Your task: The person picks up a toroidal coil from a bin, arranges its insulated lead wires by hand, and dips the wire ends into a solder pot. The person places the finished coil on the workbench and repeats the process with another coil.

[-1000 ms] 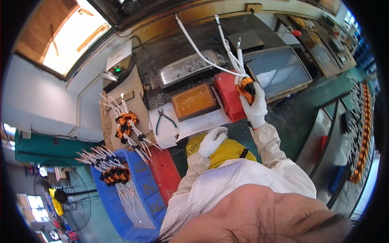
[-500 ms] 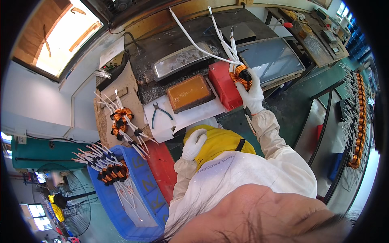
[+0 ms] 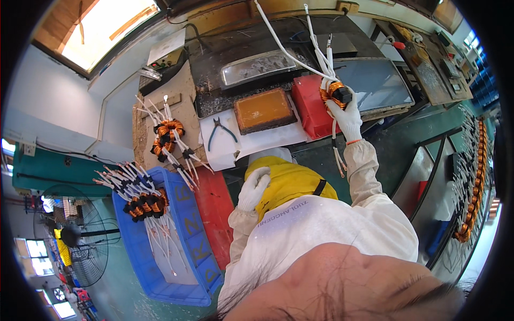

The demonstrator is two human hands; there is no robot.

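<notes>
Dark workbench (image 3: 235, 40) ahead, red box (image 3: 311, 115) on its near edge. Right hand (image 3: 348, 116) grasps copper-wound toroidal coil (image 3: 333, 91) at the box's right edge, white leads up. Left hand (image 3: 254, 190) at yellow cloth (image 3: 292, 184) on lap, fingers loosely bent; can't tell if gripping. Diagonal cutters (image 3: 217, 123) on paper.

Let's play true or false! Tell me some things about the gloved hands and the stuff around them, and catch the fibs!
1. The right hand holds a copper-wound toroidal coil. True.
2. The left hand is gripping the diagonal cutters. False: they lie on white paper.
3. More coils sit in the blue plastic bin. True.
4. The red box is left of the amber block. False: it is on the right.
5. Both hands wear black gloves. False: the gloves are white.
</notes>
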